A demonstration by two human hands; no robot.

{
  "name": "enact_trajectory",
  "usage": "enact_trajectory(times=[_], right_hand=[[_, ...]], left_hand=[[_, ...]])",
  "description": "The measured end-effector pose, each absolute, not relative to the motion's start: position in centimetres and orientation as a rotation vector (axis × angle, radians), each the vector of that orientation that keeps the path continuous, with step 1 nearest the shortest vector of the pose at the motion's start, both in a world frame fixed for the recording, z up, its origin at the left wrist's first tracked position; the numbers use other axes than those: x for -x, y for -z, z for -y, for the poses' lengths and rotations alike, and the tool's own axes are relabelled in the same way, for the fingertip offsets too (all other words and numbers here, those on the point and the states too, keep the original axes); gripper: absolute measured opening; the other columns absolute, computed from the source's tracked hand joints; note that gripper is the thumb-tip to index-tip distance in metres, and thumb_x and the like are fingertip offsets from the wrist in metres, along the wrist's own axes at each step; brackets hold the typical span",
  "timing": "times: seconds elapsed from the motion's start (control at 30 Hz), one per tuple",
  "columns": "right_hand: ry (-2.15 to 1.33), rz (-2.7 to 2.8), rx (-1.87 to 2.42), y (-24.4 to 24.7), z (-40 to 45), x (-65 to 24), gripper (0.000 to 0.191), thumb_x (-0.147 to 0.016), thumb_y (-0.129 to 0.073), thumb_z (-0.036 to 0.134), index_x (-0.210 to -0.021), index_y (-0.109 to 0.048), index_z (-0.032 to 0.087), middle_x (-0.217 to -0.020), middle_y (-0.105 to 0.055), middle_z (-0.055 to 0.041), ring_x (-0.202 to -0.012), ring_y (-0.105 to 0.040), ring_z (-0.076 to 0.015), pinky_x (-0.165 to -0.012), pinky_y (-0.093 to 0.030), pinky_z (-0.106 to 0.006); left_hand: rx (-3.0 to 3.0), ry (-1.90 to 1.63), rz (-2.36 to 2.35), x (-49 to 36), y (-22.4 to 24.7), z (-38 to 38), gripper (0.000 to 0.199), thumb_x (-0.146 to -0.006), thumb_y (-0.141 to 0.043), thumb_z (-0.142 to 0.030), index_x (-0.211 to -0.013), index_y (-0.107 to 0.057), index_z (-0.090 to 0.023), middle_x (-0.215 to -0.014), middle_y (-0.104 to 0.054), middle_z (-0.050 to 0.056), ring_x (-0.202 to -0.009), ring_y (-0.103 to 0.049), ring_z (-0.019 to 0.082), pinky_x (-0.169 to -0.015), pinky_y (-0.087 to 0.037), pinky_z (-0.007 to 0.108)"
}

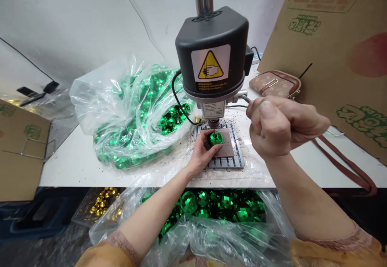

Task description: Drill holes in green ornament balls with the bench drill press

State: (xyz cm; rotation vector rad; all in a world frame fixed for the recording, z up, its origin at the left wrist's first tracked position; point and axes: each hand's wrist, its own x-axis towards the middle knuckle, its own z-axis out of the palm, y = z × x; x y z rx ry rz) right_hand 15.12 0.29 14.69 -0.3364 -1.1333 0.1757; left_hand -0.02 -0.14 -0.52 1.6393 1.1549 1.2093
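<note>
Bench drill, white table (pixel 69 174). Person seen from behind the hands, ochre sleeves with lacy cuffs. Left hand (pixel 202 150) grasps a shiny green faceted ball (pixel 216 138) between thumb and fingers, steadying it on a flat brownish square pad (pixel 228 148). Pad lies on a slotted grey metal base plate (pixel 239 160), dark specks scattered over and around it. Ball sits directly below the chuck (pixel 214 124) of a black-and-silver drill head (pixel 211 53); whether the bit touches it, I cannot tell. Yellow warning triangle on the housing's front.

Right hand (pixel 272 126) is clenched around a thin metal lever (pixel 246 97) at the drill's side, raised above the table; the lever's far end is hidden in the fist.

Left of the drill: large clear plastic bag (pixel 99 94) bulging with green shiny balls. Below the table's front edge, a second open plastic bag (pixel 196 234) of green faceted balls, small gold balls (pixel 104 200) to its left. Right of the drill: tan patterned purse (pixel 273 82) with brown trim, beside a tall cardboard box (pixel 332 57). Another cardboard box (pixel 21 154) stands at far left.
</note>
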Motion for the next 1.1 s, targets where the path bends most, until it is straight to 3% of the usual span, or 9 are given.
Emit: enact_trajectory(times=[0.37,0.6,0.8,0.93,1.1], right_hand=[[-0.060,1.242,0.168,-13.8,-1.1,-15.7,0.048,-0.077,-0.056,0.011,-0.055,-0.014,0.019,-0.044,-0.021,0.0059,-0.036,-0.021,-0.0052,-0.040,-0.013,-0.028],[-0.027,1.315,0.093,-12.5,-1.3,-16.1,0.046,-0.074,-0.058,0.009,-0.053,-0.018,0.019,-0.044,-0.022,0.0069,-0.034,-0.021,-0.0046,-0.039,-0.019,-0.028],[-0.263,1.163,0.333,-16.4,-0.4,-15.4,0.044,-0.078,-0.058,0.009,-0.048,-0.027,0.018,-0.042,-0.030,0.0055,-0.037,-0.031,-0.0061,-0.040,-0.019,-0.027],[-0.369,1.100,0.280,-19.5,-1.6,-15.4,0.042,-0.077,-0.061,0.008,-0.047,-0.035,0.021,-0.038,-0.029,0.0071,-0.033,-0.027,-0.0058,-0.035,-0.015,-0.027],[-0.389,1.138,0.273,-19.8,-2.3,-15.5,0.042,-0.079,-0.061,0.009,-0.050,-0.035,0.024,-0.039,-0.033,0.0061,-0.033,-0.029,-0.0084,-0.036,-0.017,-0.029]], left_hand=[[-1.553,-1.236,-1.122,-0.3,0.2,0.4,0.053,-0.079,-0.079,-0.042,-0.121,-0.055,-0.022,-0.121,-0.060,0.009,-0.113,-0.058,0.024,-0.102,-0.045,0.040],[-1.543,-1.253,-1.091,-0.4,0.3,0.4,0.052,-0.080,-0.078,-0.040,-0.121,-0.052,-0.022,-0.120,-0.061,0.008,-0.112,-0.059,0.023,-0.101,-0.046,0.039],[-1.505,-1.257,-1.112,-0.8,-0.2,0.6,0.052,-0.079,-0.079,-0.040,-0.119,-0.051,-0.022,-0.115,-0.063,0.007,-0.107,-0.061,0.022,-0.097,-0.048,0.038],[-1.522,-1.330,-1.297,-0.3,-1.6,2.0,0.045,-0.079,-0.079,-0.039,-0.111,-0.053,-0.022,-0.106,-0.063,0.006,-0.100,-0.062,0.021,-0.089,-0.049,0.036],[-2.027,-1.081,-1.356,4.2,-4.1,7.1,0.036,-0.078,-0.078,-0.034,-0.102,-0.055,-0.022,-0.097,-0.063,0.004,-0.090,-0.061,0.020,-0.081,-0.047,0.033]])
